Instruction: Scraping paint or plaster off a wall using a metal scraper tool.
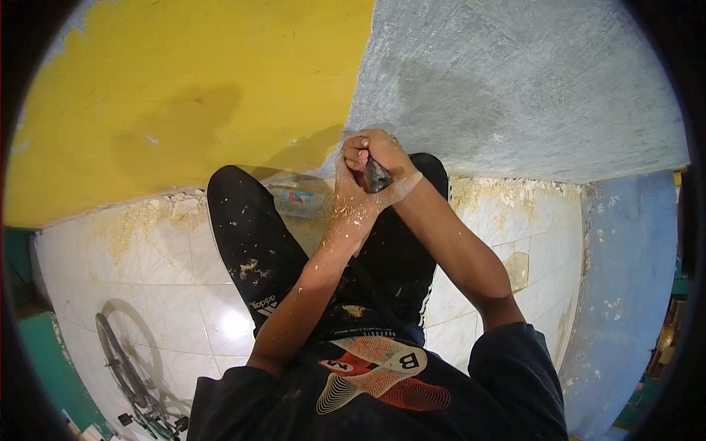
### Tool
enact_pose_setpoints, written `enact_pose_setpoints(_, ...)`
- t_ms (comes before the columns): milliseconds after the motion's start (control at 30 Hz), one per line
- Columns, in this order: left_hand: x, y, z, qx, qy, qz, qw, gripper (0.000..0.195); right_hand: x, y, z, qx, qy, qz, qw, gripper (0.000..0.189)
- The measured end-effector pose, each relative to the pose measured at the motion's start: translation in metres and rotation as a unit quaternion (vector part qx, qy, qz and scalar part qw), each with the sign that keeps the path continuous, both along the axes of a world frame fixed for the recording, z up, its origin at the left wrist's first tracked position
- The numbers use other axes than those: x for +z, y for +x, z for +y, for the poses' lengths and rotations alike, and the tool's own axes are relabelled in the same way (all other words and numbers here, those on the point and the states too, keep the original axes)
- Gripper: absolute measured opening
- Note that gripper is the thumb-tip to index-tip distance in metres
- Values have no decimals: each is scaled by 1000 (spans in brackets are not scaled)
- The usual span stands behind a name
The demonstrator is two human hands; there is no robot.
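Both hands meet on a dark-handled tool (377, 175) close to the wall, where the yellow paint (220, 99) ends in a ragged edge against the bare grey surface (496, 93). My left hand (358, 198), dusted with paint flakes, is wrapped around the tool from below. Above it, my right hand (380, 146) has its fingers curled over the tool's far part. The tool's working end is hidden behind the hands, so its kind cannot be told. Which fingers carry the grip is partly hidden.
Paint chips (132, 231) lie on the white floor tiles (165, 259) along the wall. A clear plastic container (298, 203) with a label lies between my knees. A bicycle (129, 375) is at the lower left. At right stands a blue wall (629, 275).
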State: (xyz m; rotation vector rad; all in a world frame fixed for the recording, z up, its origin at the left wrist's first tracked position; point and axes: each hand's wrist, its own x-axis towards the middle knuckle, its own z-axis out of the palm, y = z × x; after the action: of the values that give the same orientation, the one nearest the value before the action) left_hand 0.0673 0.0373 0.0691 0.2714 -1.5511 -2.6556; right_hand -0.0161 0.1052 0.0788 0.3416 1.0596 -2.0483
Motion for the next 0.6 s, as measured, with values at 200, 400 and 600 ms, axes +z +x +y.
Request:
enact_pose_setpoints(200, 3, 10, -9, -9, -9, 2, 1000, 78, 11, 11, -9, -39, 19, 18, 999, 26)
enact_pose_setpoints(400, -10, 6, -10, -19, -50, -70, 996, 65, -43, -4, -8, -42, 48, 3, 998, 26)
enact_pose_setpoints(600, -42, -1, -15, -49, 37, -80, 995, 66, -92, -5, -2, -20, 138, 127, 982, 27)
